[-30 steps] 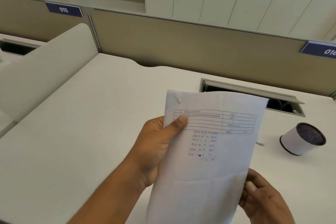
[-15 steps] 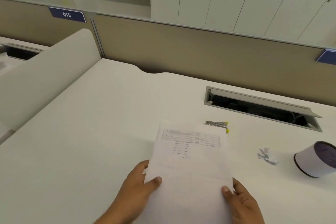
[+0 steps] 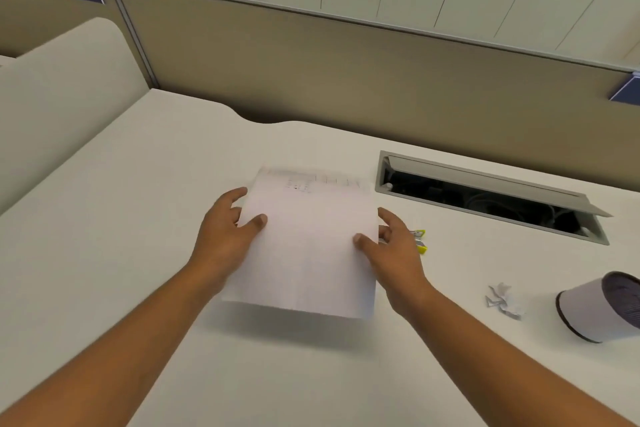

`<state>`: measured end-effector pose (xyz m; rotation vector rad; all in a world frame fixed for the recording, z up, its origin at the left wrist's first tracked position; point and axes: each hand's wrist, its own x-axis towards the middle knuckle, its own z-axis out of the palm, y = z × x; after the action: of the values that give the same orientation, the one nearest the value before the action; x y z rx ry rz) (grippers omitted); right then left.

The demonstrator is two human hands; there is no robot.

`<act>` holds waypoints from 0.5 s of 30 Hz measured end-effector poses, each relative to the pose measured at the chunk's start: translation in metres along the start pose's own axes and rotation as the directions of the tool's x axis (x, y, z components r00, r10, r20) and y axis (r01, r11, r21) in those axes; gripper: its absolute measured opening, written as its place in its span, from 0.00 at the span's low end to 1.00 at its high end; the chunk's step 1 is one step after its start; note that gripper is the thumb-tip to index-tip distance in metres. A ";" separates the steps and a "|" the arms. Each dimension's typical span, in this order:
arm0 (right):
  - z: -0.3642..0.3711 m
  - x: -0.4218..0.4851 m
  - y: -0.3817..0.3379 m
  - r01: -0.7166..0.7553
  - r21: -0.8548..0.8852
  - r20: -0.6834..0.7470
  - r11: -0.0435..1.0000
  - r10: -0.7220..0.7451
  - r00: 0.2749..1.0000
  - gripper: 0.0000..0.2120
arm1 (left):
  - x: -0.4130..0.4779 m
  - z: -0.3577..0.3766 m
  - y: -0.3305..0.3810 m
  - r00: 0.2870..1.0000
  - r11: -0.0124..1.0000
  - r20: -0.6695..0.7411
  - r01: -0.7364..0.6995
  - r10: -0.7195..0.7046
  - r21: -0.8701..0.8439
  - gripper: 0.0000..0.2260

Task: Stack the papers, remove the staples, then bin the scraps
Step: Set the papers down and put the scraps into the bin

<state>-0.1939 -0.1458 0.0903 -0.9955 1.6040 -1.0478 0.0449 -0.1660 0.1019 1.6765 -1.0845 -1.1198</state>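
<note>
Fingers (image 3: 254, 221) of the left hand (image 3: 225, 236) pinched on the left edge of the white printed paper sheets (image 3: 308, 246), thumb on top, other fingers curled under. Fingers (image 3: 360, 240) of the right hand (image 3: 394, 250) gripping the opposite edge likewise, thumb pressed onto the top face. Between both sets of fingers, the stack held low over the white desk (image 3: 138, 218), near edge casting a shadow, far end blurred, faint table print there. Just beyond the right fingertips, partly hidden, a small metal staple remover with yellow tips (image 3: 419, 241). Further right, a crumpled white paper scrap (image 3: 504, 300), then a white cylindrical bin with dark rim (image 3: 595, 308). Past the fingertips, a grey open cable hatch (image 3: 485, 194) set in the desk.
</note>
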 end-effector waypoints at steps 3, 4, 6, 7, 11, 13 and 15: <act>0.011 0.027 0.011 0.012 -0.186 -0.025 0.983 -0.017 1.000 0.36 | 0.046 0.013 -0.015 0.999 0.991 -0.022 -0.032 0.035 0.127 0.28; 0.013 0.032 0.020 0.042 -0.311 -0.014 0.950 -0.048 0.999 0.38 | 0.055 0.016 -0.025 0.997 0.975 -0.019 -0.063 0.068 0.215 0.28; 0.017 0.035 0.045 0.136 -0.576 0.082 0.806 -0.109 0.991 0.39 | 0.065 0.018 -0.049 0.988 0.888 0.043 -0.155 0.151 0.434 0.29; 0.018 0.033 0.057 0.199 -0.676 0.151 0.709 -0.131 0.980 0.38 | 0.064 0.019 -0.061 0.977 0.824 0.111 -0.211 0.180 0.526 0.30; 0.021 0.026 0.095 0.391 -0.816 0.323 0.426 -0.224 0.919 0.33 | 0.061 0.023 -0.102 0.918 0.516 0.325 -0.396 0.226 0.760 0.38; 0.024 0.025 0.104 0.405 -0.818 0.311 0.408 -0.279 0.909 0.33 | 0.063 0.025 -0.112 0.910 0.456 0.306 -0.407 0.280 0.791 0.37; 0.026 0.026 0.110 0.413 -0.826 0.298 0.384 -0.324 0.898 0.32 | 0.062 0.028 -0.114 0.905 0.436 0.274 -0.400 0.324 0.806 0.35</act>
<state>-0.1891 -0.1410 -0.0248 -2.1689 1.9043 -0.3183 0.0568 -0.1969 -0.0268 1.9330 -2.1831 -0.3102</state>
